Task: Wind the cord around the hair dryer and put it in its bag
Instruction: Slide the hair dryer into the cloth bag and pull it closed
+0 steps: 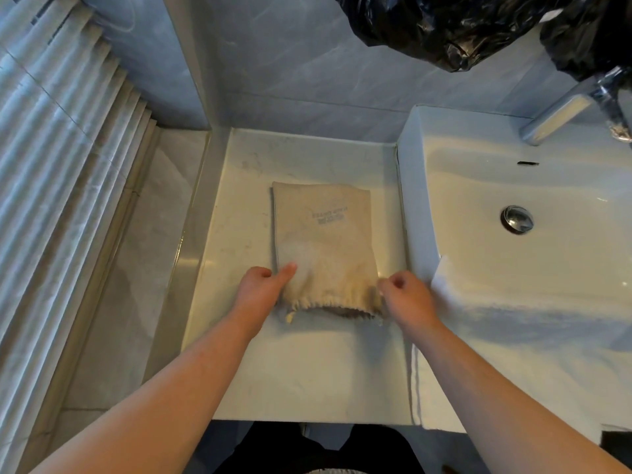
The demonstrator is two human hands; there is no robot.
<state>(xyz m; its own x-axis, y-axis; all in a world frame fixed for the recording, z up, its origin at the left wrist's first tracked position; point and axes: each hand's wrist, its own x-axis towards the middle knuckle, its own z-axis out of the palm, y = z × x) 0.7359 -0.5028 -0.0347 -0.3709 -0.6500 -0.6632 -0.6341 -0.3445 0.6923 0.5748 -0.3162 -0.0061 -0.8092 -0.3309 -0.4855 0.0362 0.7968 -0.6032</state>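
Note:
A beige cloth drawstring bag (325,234) lies flat on the white counter (307,371), its gathered mouth toward me. My left hand (261,289) grips the mouth's left corner, thumb lying on top of the cloth and fingers curled. At the mouth's right corner, my right hand (407,295) has its fingers curled around the cloth. A thin white string (415,378) trails from under my right wrist to the counter's front edge. The hair dryer and its cord are not visible. The bag bulges slightly near the mouth.
A white sink basin (513,268) with a chrome drain (517,218) adjoins the counter on the right, with a chrome faucet (561,111) behind it. A black plastic bag (444,29) hangs above. A white sheet (444,285) lies on the sink rim. A ribbed wall panel (51,165) stands at the left.

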